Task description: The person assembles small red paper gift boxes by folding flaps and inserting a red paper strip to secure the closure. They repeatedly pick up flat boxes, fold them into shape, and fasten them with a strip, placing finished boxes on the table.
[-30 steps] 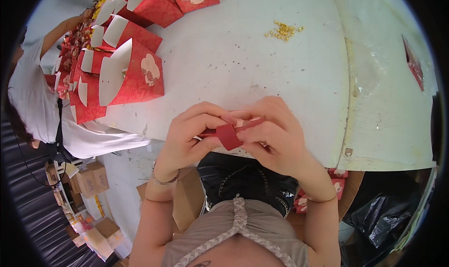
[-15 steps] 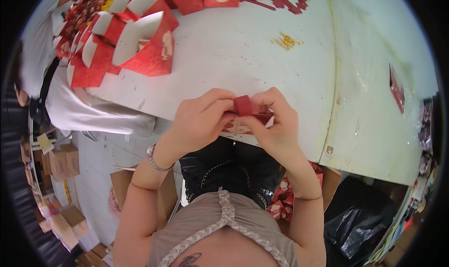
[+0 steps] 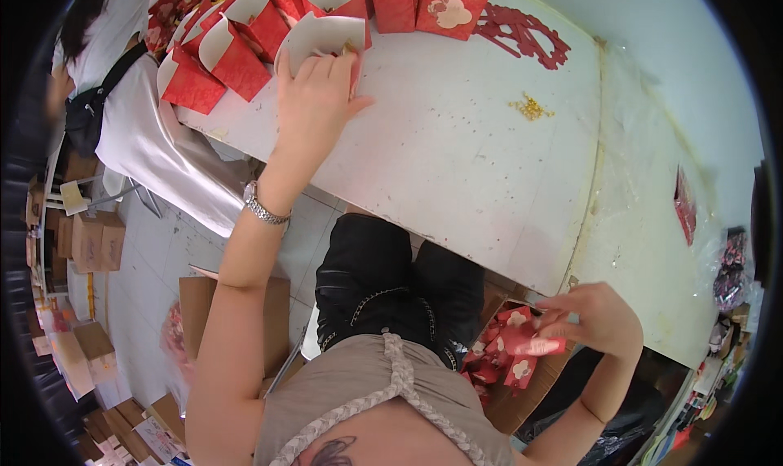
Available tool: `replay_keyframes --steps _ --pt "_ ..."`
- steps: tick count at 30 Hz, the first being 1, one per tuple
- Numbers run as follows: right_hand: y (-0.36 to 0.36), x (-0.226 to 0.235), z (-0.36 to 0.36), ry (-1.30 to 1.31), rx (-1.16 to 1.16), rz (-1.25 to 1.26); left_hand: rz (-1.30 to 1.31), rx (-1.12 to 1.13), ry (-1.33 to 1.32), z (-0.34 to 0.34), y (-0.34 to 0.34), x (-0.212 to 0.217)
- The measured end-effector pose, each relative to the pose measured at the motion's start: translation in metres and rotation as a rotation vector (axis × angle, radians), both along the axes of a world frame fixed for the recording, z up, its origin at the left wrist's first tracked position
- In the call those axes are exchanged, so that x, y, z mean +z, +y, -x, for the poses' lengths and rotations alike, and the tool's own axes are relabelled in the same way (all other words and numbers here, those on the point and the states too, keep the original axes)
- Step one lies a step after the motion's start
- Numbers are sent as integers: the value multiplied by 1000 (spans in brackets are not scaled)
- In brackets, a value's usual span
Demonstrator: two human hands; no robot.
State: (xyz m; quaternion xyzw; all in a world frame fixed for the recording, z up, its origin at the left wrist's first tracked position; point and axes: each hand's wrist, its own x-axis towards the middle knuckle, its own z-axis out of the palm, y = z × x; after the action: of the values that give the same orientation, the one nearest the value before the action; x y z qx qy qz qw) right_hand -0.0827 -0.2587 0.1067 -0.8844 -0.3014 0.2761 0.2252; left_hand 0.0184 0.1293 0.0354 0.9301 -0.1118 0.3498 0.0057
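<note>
Left hand [image 3: 314,95] overlaps a red paper box [image 3: 314,35], grip unclear; right hand [image 3: 583,321] hovers, fingers parted, above a carton [image 3: 540,393] of red packets [image 3: 519,371].

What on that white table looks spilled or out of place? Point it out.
The small gold pieces: they lie loose toward the right of the white table, in no container, so they look spilled, though perhaps placed there deliberately.

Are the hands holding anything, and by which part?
I can't tell: the left hand hides any hold at the open red paper box; the blurred right hand is by red, flower-patterned packets.
</note>
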Motion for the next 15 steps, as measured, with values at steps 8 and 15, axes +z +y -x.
replay_keyframes --steps 8,15 --pt "67 -99 -85 -330 -173 -568 473 -491 -167 20 -48 -33" --pt "138 -127 -137 -274 -256 -969 1261 -659 387 -17 -31 -72"
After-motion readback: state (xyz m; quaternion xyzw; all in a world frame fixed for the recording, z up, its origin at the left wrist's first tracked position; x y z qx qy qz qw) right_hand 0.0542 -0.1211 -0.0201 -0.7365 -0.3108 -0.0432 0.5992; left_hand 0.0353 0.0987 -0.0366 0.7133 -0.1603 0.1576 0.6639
